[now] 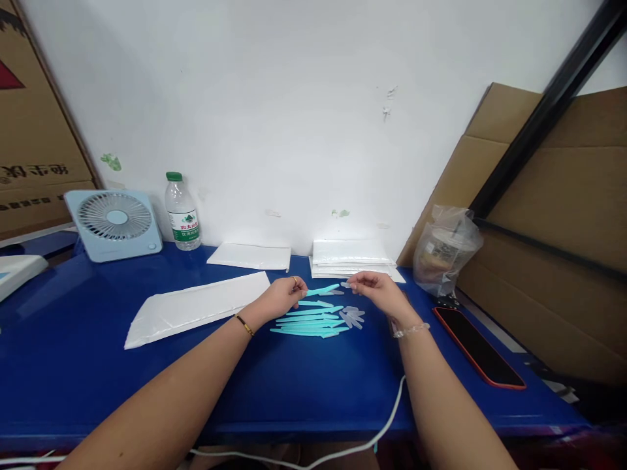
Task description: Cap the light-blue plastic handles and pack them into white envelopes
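Note:
My left hand [284, 295] is closed on the handle end of a turquoise plastic stick [321, 290], held just above the blue table [98, 352]. My right hand [375, 287] pinches a small clear plastic cap [345, 284] close to the stick's tip. Below the hands lies a row of several more turquoise sticks [311, 323], side by side. A little heap of clear caps [353, 316] rests at their right end.
White padded envelopes lie at the left [196, 307], at the back [249, 256] and stacked at the back right [350, 258]. A small fan [115, 224], a water bottle [182, 212], a bagged cup [443, 251], a phone [477, 346] and a white cable [386, 424] are around.

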`<state>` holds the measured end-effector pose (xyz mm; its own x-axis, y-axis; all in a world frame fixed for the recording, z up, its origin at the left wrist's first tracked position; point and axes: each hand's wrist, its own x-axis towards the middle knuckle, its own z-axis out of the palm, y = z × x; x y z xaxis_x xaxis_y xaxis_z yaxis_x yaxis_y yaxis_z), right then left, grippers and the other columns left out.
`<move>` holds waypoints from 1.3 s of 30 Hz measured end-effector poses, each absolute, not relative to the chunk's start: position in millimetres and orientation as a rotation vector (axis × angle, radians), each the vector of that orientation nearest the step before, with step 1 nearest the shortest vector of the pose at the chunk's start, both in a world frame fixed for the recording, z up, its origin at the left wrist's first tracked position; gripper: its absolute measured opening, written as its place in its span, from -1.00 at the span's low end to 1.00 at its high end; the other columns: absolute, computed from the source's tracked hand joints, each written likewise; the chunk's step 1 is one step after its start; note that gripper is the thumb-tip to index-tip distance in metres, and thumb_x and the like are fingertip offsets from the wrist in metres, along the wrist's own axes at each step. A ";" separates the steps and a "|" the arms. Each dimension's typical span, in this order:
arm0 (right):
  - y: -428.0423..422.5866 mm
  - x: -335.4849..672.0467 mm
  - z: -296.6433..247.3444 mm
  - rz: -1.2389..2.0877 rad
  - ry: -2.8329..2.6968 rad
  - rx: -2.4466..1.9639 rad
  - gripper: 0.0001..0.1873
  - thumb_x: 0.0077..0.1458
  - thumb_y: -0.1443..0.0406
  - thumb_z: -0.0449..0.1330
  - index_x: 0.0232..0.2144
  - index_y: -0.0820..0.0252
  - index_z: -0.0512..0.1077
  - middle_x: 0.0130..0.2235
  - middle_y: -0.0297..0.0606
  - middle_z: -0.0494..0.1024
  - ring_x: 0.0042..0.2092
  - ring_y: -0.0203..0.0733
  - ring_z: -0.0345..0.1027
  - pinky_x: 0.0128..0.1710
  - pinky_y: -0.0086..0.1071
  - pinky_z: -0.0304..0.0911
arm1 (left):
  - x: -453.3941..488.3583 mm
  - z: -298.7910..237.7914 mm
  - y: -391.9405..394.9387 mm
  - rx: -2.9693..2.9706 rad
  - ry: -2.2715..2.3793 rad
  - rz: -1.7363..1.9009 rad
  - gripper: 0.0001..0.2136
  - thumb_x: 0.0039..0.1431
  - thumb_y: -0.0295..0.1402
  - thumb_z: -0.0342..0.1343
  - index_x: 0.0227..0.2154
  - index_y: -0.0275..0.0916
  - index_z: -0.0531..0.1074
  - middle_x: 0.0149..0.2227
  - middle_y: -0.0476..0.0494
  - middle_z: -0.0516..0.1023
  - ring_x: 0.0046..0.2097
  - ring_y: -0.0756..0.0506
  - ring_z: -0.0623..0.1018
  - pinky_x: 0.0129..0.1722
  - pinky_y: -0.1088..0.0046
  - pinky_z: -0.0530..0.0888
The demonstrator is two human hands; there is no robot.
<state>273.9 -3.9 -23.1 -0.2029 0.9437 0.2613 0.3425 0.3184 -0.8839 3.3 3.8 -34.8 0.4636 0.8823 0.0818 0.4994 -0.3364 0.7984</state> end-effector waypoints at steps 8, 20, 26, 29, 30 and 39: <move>-6.1 272.7 -22.2 0.827 -1.683 -1.072 -0.73 -0.20 0.17 0.35 -0.44 0.21 0.50 -0.36 -0.22 0.55 -0.29 -0.17 0.40 -0.23 -0.27 0.32 | 1.3 -35.4 8.9 2.031 1.228 0.707 -0.74 0.09 -0.17 -0.08 -0.35 -0.23 0.39 -0.40 -0.05 0.44 -0.40 -0.03 0.38 -0.43 0.49 0.30; -12.0 252.4 -23.1 0.823 -1.765 -1.087 -0.73 -0.15 0.16 0.32 -0.40 0.20 0.51 -0.35 -0.21 0.56 -0.31 -0.16 0.41 -0.25 -0.27 0.33 | 6.6 -36.3 5.4 2.053 1.214 0.728 -0.70 0.10 -0.12 -0.10 -0.35 -0.23 0.39 -0.44 -0.03 0.40 -0.42 -0.02 0.35 -0.45 0.49 0.28; -8.4 264.6 -21.5 0.787 -1.733 -1.100 -0.74 -0.14 0.17 0.32 -0.40 0.22 0.50 -0.37 -0.21 0.55 -0.31 -0.17 0.41 -0.26 -0.28 0.34 | 2.0 -34.8 9.8 2.047 1.249 0.774 -0.72 0.10 -0.13 -0.10 -0.37 -0.23 0.37 -0.44 -0.03 0.39 -0.40 -0.03 0.35 -0.44 0.48 0.27; -9.1 268.0 -19.9 0.781 -1.735 -1.103 -0.75 -0.13 0.18 0.31 -0.40 0.22 0.49 -0.36 -0.20 0.55 -0.32 -0.17 0.40 -0.26 -0.28 0.34 | -0.1 -32.7 10.1 2.061 1.230 0.764 -0.72 0.10 -0.12 -0.10 -0.38 -0.23 0.36 -0.43 -0.04 0.40 -0.39 -0.04 0.36 -0.41 0.47 0.29; -10.0 266.8 -19.5 0.786 -1.743 -1.100 -0.75 -0.13 0.17 0.31 -0.40 0.22 0.49 -0.36 -0.20 0.55 -0.31 -0.17 0.40 -0.25 -0.28 0.34 | 0.0 -32.4 9.7 2.067 1.219 0.755 -0.71 0.10 -0.12 -0.10 -0.38 -0.23 0.37 -0.42 -0.04 0.40 -0.38 -0.04 0.36 -0.40 0.47 0.29; -10.6 244.4 -27.8 0.867 -1.774 -1.098 -0.75 -0.14 0.18 0.30 -0.39 0.21 0.51 -0.35 -0.21 0.57 -0.28 -0.14 0.44 -0.22 -0.25 0.36 | 9.0 -34.0 3.3 2.111 1.224 0.753 -0.73 0.14 -0.16 -0.10 -0.33 -0.22 0.40 -0.41 -0.05 0.44 -0.38 -0.05 0.40 -0.39 0.47 0.32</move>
